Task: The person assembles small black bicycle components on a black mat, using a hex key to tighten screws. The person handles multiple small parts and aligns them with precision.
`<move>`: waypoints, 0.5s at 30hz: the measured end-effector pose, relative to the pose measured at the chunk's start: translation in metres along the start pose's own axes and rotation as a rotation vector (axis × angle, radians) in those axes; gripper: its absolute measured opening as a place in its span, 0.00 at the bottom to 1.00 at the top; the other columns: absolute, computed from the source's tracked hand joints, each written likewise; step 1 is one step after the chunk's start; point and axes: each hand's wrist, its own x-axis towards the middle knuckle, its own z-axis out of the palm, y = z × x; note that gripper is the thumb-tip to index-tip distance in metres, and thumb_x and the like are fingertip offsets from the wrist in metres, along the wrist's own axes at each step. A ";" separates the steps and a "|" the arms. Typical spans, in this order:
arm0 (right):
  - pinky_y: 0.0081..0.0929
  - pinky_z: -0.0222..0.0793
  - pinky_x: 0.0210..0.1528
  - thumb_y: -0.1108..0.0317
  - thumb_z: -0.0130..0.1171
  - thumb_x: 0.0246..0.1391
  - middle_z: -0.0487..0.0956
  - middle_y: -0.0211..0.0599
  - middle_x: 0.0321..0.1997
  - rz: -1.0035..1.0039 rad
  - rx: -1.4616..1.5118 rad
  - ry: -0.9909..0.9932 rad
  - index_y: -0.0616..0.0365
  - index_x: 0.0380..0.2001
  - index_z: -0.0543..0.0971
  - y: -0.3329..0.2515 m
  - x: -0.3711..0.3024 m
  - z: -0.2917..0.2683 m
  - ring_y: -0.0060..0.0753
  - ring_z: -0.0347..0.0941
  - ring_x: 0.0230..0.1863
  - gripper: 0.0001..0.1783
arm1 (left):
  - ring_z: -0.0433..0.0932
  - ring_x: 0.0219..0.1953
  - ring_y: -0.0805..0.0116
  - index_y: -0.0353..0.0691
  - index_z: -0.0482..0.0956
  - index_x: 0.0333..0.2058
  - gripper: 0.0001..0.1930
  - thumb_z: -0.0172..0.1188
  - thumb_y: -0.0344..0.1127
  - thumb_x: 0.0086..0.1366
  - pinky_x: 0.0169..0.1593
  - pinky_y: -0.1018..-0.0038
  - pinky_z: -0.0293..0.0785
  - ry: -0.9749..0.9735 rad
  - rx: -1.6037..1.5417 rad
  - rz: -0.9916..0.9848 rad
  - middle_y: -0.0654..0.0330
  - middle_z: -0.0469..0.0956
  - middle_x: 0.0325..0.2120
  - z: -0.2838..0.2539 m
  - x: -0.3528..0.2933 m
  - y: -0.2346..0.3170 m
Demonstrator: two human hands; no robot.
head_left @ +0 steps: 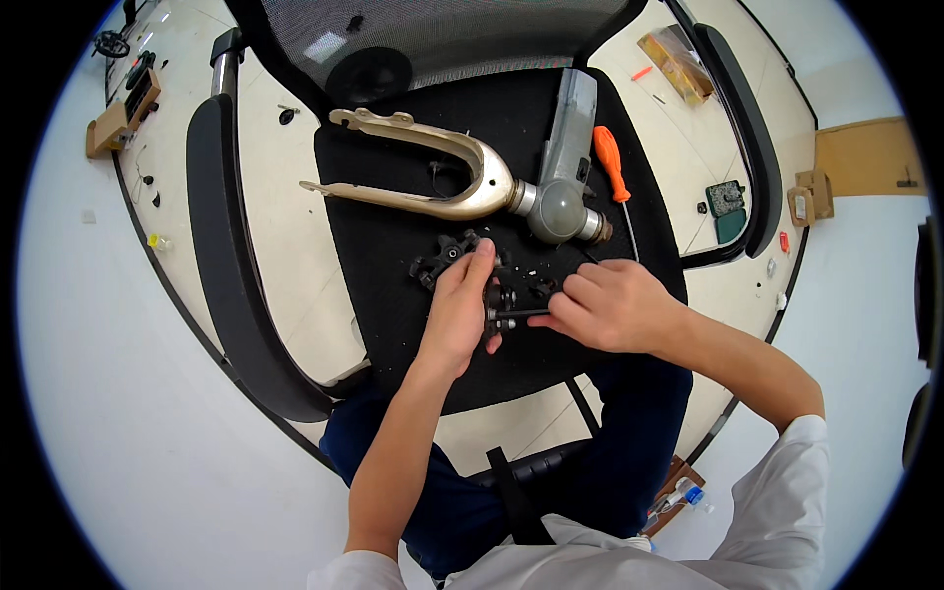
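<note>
My left hand (457,313) is closed round a small black metal part with bolts (500,298), which looks like a bicycle brake caliper. In my right hand (619,310) is the end of a thin dark tool, probably a hex key (525,313). Its tip meets a bolt on the part; the rest is hidden by my fingers. Just beyond my left thumb lies a similar black part (444,258). Across the seat rests a gold fork (477,189), joined to a grey tube (573,113). To its right is an orange-handled screwdriver (609,157).
Everything rests on a black chair seat (369,265) between two armrests (221,265), with a mesh back (452,39) at the far side. Small black pieces (543,286) and pale crumbs lie near my hands. Open cardboard boxes (678,64) and a green case (728,211) are on the floor.
</note>
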 end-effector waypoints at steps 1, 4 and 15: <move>0.25 0.64 0.19 0.61 0.60 0.54 0.64 0.29 0.14 0.074 0.107 -0.014 0.55 0.17 0.70 -0.002 0.004 -0.005 0.30 0.67 0.16 0.17 | 0.68 0.14 0.79 0.38 0.70 0.30 0.21 0.47 0.52 0.71 0.13 0.78 0.60 0.016 0.036 0.065 0.66 0.69 0.16 -0.005 0.003 -0.005; 0.28 0.71 0.29 0.66 0.54 0.59 0.78 0.36 0.23 0.458 0.644 -0.332 0.62 0.26 0.77 -0.002 0.006 -0.019 0.37 0.75 0.23 0.11 | 0.68 0.16 0.75 0.36 0.70 0.29 0.20 0.49 0.49 0.71 0.20 0.75 0.64 0.084 0.231 0.344 0.63 0.70 0.15 -0.011 0.011 -0.013; 0.25 0.78 0.37 0.77 0.58 0.54 0.83 0.43 0.27 0.786 1.237 -0.629 0.73 0.36 0.80 0.009 0.005 0.004 0.29 0.82 0.30 0.09 | 0.72 0.21 0.55 0.32 0.68 0.29 0.17 0.56 0.43 0.67 0.29 0.68 0.68 0.010 0.589 0.588 0.50 0.72 0.17 -0.006 0.004 -0.012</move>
